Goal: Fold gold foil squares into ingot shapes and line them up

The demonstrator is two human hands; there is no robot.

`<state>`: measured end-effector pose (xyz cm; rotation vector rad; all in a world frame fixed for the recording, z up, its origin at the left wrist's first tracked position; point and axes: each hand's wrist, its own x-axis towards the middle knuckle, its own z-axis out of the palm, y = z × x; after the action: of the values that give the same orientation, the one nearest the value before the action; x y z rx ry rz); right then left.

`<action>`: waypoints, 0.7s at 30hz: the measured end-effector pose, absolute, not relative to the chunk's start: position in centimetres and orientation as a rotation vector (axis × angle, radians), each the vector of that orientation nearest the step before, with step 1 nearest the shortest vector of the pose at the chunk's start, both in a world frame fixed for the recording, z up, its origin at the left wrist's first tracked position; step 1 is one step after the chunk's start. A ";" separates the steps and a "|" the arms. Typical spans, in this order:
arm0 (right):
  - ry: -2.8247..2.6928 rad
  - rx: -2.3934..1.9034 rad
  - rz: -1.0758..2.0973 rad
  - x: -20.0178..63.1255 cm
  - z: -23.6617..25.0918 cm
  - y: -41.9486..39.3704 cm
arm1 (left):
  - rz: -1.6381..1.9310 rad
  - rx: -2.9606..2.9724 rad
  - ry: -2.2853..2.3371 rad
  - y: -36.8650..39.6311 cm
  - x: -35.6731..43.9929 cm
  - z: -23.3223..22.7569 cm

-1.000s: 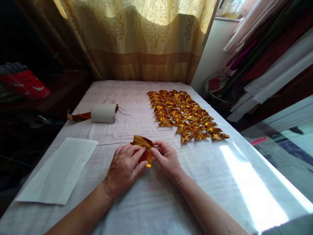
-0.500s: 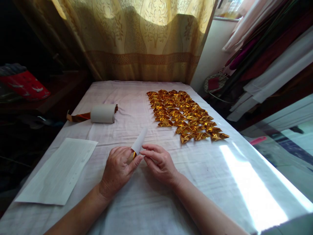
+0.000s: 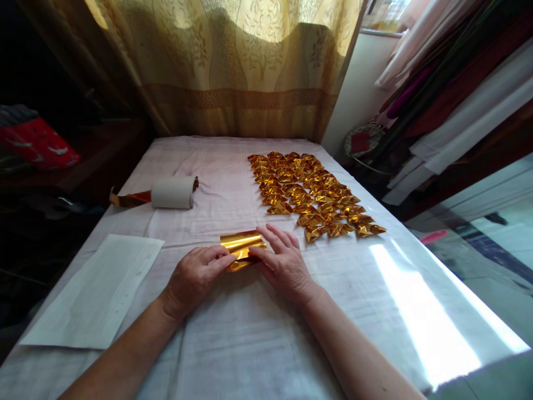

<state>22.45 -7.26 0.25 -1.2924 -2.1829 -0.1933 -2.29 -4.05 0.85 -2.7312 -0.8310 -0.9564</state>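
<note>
A small sheet of shiny gold foil paper [image 3: 241, 244] lies gold side up on the white cloth of the table [image 3: 233, 344]. My left hand [image 3: 192, 278] pinches its near left edge with thumb and fingers. My right hand [image 3: 284, 262] presses flat on its right end, fingers spread. Beyond them several folded gold paper pieces [image 3: 310, 194] sit in rows on the cloth.
A white-backed roll of foil paper [image 3: 171, 192] with a gold tail lies at the left rear. A white sheet [image 3: 97, 289] rests near the left edge. A patterned curtain [image 3: 233, 66] hangs behind; stacked fabrics [image 3: 449, 83] are on the right.
The foil piece, held up rolled with its white back showing half a second ago, now lies flat and gold side up; both hands have lowered onto it.
</note>
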 end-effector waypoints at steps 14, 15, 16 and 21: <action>-2.319 -1.360 0.174 22.0 0.0 -7.6 | -0.742 -2.920 -1.229 -5.9 -1.8 0.8; -2.292 -1.358 0.196 22.1 -0.1 -7.5 | -0.743 -2.922 -1.267 -5.9 -1.6 0.8; -2.260 -1.357 0.222 22.3 -0.3 -7.3 | -0.745 -2.920 -1.296 -5.9 -1.5 0.7; -2.153 -1.394 0.342 23.2 -0.6 -6.6 | -0.750 -2.877 -1.411 -5.7 -1.1 0.4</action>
<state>23.21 -6.60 -0.58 -1.3940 -2.1535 0.3425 -1.13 -5.73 0.40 -2.8766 -1.4114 -0.7504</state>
